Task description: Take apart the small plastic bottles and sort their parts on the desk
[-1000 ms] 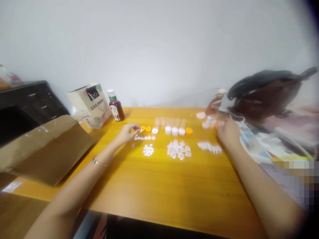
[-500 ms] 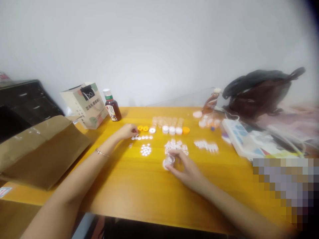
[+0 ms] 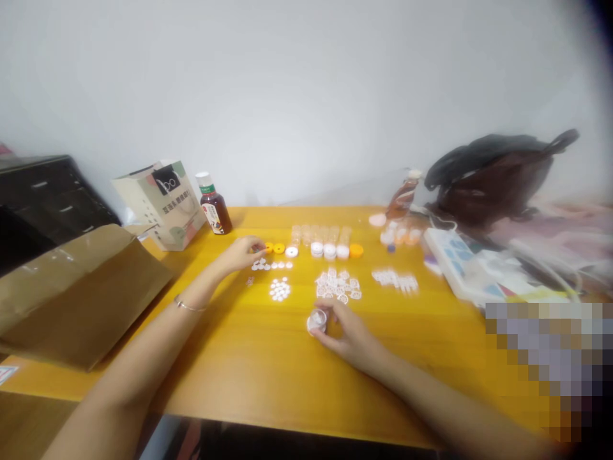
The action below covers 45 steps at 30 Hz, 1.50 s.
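Note:
My left hand [image 3: 245, 253] reaches to the left end of a row of caps, beside two orange caps [image 3: 278, 248] and a white one [image 3: 292, 252]. Its fingers are bent together, and whatever lies between them is hidden. Just below them are several small white pieces [image 3: 281, 265]. Near the middle of the table, my right hand [image 3: 342, 329] is closed around a small clear round container [image 3: 317, 319] with something whitish inside. Beyond it lies a pile of white wheel-like pieces [image 3: 338, 284]. Left of that pile is a cluster of white discs [image 3: 280, 289].
Clear containers [image 3: 320, 234] line the back, behind white caps [image 3: 329, 251] and an orange cap [image 3: 355, 251]. White parts [image 3: 395, 280] lie to the right. A paper bag [image 3: 81, 294] and a dark bottle [image 3: 215, 213] stand left; a power strip [image 3: 447, 265] lies right.
My left hand has moved slightly up from the small white pieces toward the orange caps. My right hand has shifted a little left and down with the clear container.

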Motion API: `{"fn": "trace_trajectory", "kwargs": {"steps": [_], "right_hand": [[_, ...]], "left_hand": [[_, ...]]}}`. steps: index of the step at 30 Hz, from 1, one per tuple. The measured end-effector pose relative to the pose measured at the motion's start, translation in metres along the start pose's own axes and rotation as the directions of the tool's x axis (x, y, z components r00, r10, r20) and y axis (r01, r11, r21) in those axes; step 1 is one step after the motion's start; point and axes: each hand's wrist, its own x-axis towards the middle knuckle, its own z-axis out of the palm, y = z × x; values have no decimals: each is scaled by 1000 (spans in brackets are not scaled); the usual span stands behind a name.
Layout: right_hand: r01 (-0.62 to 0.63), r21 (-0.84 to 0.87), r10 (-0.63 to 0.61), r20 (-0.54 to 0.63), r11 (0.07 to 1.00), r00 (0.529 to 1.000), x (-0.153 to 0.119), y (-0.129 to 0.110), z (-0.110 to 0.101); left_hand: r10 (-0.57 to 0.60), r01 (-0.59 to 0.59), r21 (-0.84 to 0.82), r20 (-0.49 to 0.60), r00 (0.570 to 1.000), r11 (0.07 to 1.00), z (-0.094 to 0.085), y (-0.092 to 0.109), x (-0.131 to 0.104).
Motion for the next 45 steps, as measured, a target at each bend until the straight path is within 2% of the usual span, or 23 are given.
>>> {"fn": "trace_trajectory", "kwargs": {"steps": [2, 4, 6, 7, 9, 10, 16, 21, 24, 28, 31, 37, 40, 45], "right_hand": [[-8, 4, 8, -3, 1000, 1000, 2, 1, 0], [-21, 19, 21, -15, 1000, 1000, 3, 2, 1], [-34, 45, 35, -23, 998, 999, 5, 4, 2], [-39, 61, 40, -25, 997, 999, 6, 6, 2], [-52, 97, 55, -22, 994, 998, 8, 7, 3], [-61, 116, 64, -17, 991, 998, 9, 8, 3], [-114, 184, 108, 43, 976, 993, 10, 10, 1], [-115, 193, 101, 80, 974, 992, 10, 10, 1], [-109, 132, 105, 36, 985, 994, 9, 7, 2], [-131, -59, 128, -59, 990, 990, 9, 3, 4], [-113, -147, 111, -17, 983, 994, 11, 2, 6], [-143, -158, 152, 47, 977, 987, 13, 2, 11], [-178, -146, 186, 43, 973, 982, 13, 0, 10], [-169, -151, 178, 50, 974, 983, 13, -1, 10]], "left_hand": [[60, -62, -23, -74, 995, 998, -2, 22, -11], [161, -167, -88, -66, 985, 982, 0, 47, -25], [302, -290, -161, 56, 952, 943, 6, 69, -43], [367, -339, -197, 126, 922, 920, 11, 77, -52], [424, -376, -229, 225, 877, 898, 23, 89, -67], [426, -373, -240, 227, 876, 896, 30, 92, -73], [247, -196, -314, 133, 960, 929, 72, 98, -84], [169, -137, -337, 66, 983, 932, 88, 102, -82], [121, -101, -338, 40, 992, 936, 93, 104, -83], [84, -75, -272, 22, 996, 959, 97, 108, -83], [83, -78, -226, 12, 996, 971, 99, 109, -82], [86, -85, -198, -2, 996, 976, 102, 108, -81], [63, -57, -224, 19, 998, 973, 103, 107, -81], [40, -15, -306, 75, 996, 952, 100, 108, -79]]}}
